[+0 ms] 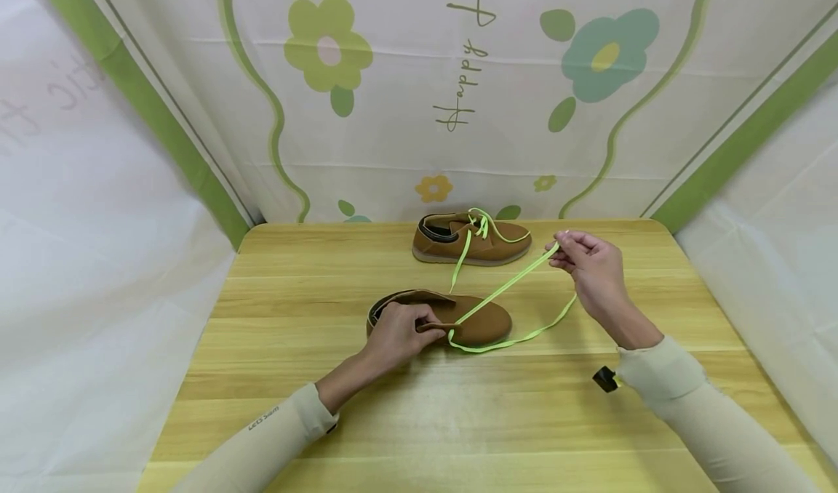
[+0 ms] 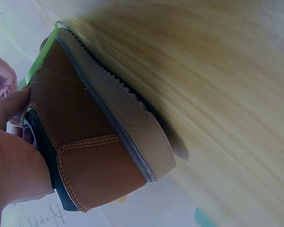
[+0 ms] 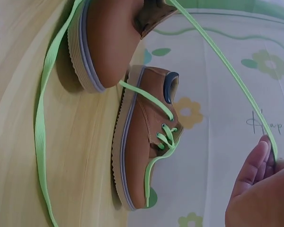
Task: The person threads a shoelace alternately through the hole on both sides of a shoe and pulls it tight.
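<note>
A white fabric backdrop [image 1: 406, 126] printed with green, teal and orange flowers stands behind a yellow wood-grain tabletop [image 1: 524, 420]. Two brown leather-look shoes stand sole-down on the tabletop, toes pointing right in the head view. The near brown shoe [image 1: 484, 322] is at the centre, its side flaps spread open. The far brown shoe [image 1: 504, 251] is behind it, beside the backdrop, with a neon-green lace [image 1: 461, 260] threaded through its eyelets. The left hand [image 1: 399, 329] pinches the near shoe's front flap between thumb and fingers. The right hand [image 1: 597, 267], raised beyond the toe, pinches a flat neon-green shoelace [image 1: 507, 284]. One length runs straight from the flap to the right fingertips; another curves slackly past the toe.
</note>
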{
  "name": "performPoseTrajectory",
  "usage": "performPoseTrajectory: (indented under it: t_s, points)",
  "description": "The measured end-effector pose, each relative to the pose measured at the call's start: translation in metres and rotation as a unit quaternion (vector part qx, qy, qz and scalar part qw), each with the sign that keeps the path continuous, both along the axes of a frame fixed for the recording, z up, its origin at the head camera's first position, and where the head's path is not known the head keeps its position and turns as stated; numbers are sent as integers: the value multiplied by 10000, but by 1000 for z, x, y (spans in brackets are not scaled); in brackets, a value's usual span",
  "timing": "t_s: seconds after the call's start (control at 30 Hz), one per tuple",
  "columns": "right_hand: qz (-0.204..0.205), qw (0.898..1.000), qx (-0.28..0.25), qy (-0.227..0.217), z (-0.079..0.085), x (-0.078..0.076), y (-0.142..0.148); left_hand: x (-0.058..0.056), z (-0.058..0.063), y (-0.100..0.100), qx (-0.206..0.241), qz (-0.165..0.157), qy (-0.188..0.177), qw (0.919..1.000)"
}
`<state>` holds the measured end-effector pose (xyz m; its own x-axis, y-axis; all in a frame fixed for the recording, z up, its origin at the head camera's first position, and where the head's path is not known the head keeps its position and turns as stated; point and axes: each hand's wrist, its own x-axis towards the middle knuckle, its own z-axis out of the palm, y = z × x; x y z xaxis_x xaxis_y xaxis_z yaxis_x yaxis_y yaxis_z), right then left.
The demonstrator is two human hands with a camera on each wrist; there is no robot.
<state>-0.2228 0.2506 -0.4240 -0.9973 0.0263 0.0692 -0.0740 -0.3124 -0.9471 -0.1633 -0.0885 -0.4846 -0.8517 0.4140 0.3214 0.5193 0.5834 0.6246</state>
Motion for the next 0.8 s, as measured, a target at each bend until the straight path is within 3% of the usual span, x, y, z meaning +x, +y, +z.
performPoseTrajectory:
  t_s: [0.17,0.5,0.67,0.8]
  points:
    - [76,9998,99,-180,-3,-1,5,0,1,0,-10,32,-54,10000]
    - [706,9895,1162,-483,-17,3,0,0,5,-1,123,-122,-175,9997]
    - [865,9815,1620,-547,-20,7,-5,-2,7,-1,237,-129,73,9996]
    - [914,9812,1630,-489,-22,11,-10,-5,8,-2,532,-52,497,9973]
